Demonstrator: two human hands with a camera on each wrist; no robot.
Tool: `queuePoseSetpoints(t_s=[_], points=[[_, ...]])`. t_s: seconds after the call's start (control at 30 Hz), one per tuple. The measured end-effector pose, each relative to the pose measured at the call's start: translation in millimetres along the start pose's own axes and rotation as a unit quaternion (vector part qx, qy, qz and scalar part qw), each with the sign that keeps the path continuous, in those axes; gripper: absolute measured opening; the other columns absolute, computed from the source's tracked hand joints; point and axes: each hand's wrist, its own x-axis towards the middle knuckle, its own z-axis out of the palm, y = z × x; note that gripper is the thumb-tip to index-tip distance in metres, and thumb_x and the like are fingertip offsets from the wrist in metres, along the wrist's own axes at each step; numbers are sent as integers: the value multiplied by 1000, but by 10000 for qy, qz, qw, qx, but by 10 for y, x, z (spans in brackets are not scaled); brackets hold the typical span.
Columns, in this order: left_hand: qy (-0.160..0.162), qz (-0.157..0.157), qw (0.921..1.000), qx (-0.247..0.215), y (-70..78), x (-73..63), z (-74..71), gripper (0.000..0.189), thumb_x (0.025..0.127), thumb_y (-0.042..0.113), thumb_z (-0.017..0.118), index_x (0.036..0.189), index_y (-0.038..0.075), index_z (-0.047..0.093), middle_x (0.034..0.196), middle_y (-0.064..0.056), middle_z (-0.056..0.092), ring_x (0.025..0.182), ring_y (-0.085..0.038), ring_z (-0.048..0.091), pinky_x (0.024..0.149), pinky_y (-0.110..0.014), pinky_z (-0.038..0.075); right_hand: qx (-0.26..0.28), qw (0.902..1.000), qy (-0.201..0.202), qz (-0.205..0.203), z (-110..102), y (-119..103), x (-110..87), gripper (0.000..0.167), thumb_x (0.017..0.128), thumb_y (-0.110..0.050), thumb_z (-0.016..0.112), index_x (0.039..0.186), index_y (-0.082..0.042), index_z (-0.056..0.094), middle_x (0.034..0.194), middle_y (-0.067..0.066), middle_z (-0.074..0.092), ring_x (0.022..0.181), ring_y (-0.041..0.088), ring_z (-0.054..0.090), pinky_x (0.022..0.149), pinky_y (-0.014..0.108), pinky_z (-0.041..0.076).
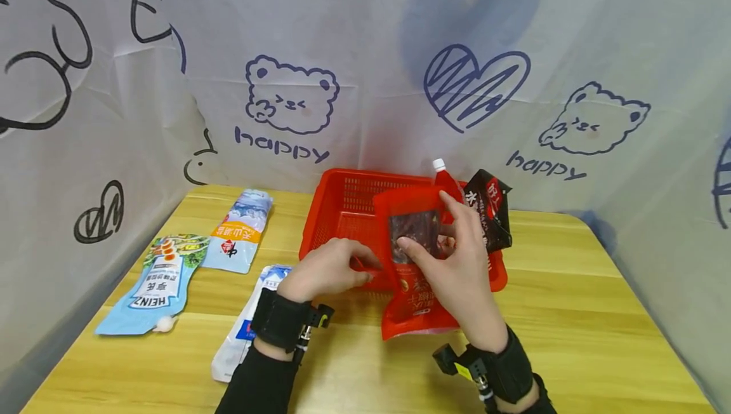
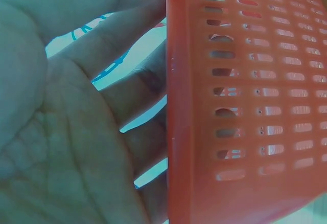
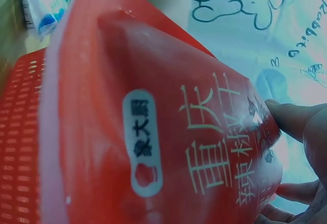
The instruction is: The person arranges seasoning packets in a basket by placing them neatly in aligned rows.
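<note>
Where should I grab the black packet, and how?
Probably pinch the black packet by its top edge, coming from the right: it sticks up above the rim of the red basket there, while the red packet and right hand crowd its left side.

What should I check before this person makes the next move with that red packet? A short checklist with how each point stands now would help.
1. Packet held: ok. The right hand grips the red plastic pouch with a dark rectangular panel.
2. Basket steadied: ok. The left hand holds the rim of the red slotted plastic basket.
3. Space inside: ok. Bare basket floor shows towards the left.
4. Pouch within the rim: not ok. Its lower end juts past the near side.
5. Black, glossy, angular packet below the rim: not ok. Its top stands above it.
6. Nothing beneath the pouch: cannot tell; the pouch blocks the view.
</note>
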Motion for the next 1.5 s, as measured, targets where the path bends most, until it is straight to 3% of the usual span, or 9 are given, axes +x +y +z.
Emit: queuePoseSetpoints(t_s=[0.27, 0.5, 0.6, 0.77, 0.97, 1.2, 1.5], points=[[132, 111, 9997, -180, 10, -12, -8, 24, 92, 18, 79, 116, 17, 77, 101, 6, 73, 88, -14, 63, 77, -33, 56, -14, 10000, -76, 46, 15, 20, -7, 91, 85, -24, 89, 158, -8, 38, 146, 14, 46, 109, 28, 60, 90, 47, 58], [528, 724, 9917, -918, 46, -10, -77, 43, 94, 17, 77, 134, 12, 63, 113, 2, 70, 99, -15, 66, 86, -32, 57, 79, 9999, 55, 127, -31, 55, 37, 88, 87, -29, 86, 158, -12, 37, 141, 11, 47, 102, 22, 57, 89, 47, 60], [370, 1030, 9859, -1268, 72, -28, -114, 51, 95, 19, 76, 142, 11, 56, 119, 0, 69, 104, -16, 67, 89, -32, 58, 166, 9996, 79, 200, -45, 51, 57, 88, 88, -28, 86, 158, -12, 36, 140, 12, 46, 103, 23, 57, 89, 48, 60], [-171, 1311, 9795, -1517, 134, -46, -122, 56, 94, 25, 74, 143, 10, 53, 122, -1, 68, 108, -18, 66, 90, -33, 59, 273, 9990, 84, 338, -55, 61, 62, 89, 88, -28, 86, 159, -13, 33, 145, 13, 43, 107, 26, 56, 91, 52, 59], [-614, 1269, 9764, -1638, 211, -31, -45, 60, 90, 30, 79, 140, 12, 52, 119, 0, 69, 106, -17, 66, 89, -33, 59, 354, 9981, 63, 490, -41, 71, 43, 91, 89, -30, 85, 159, -13, 30, 144, 12, 41, 110, 26, 57, 90, 50, 60], [-610, 1099, 9821, -1400, 260, -16, 10, 62, 89, 32, 83, 140, 13, 52, 120, 1, 69, 105, -13, 67, 90, -30, 58, 412, 9972, -71, 613, -21, 57, 59, 92, 91, -25, 83, 160, -9, 25, 138, 18, 38, 108, 29, 60, 88, 48, 59], [-572, 1060, 9842, -1297, 260, -17, 4, 62, 89, 27, 84, 140, 13, 53, 121, 1, 70, 105, -13, 67, 89, -29, 58, 247, 9981, -111, 550, 7, 62, 35, 95, 90, -29, 84, 160, -10, 23, 144, 17, 36, 109, 29, 53, 89, 46, 57]])
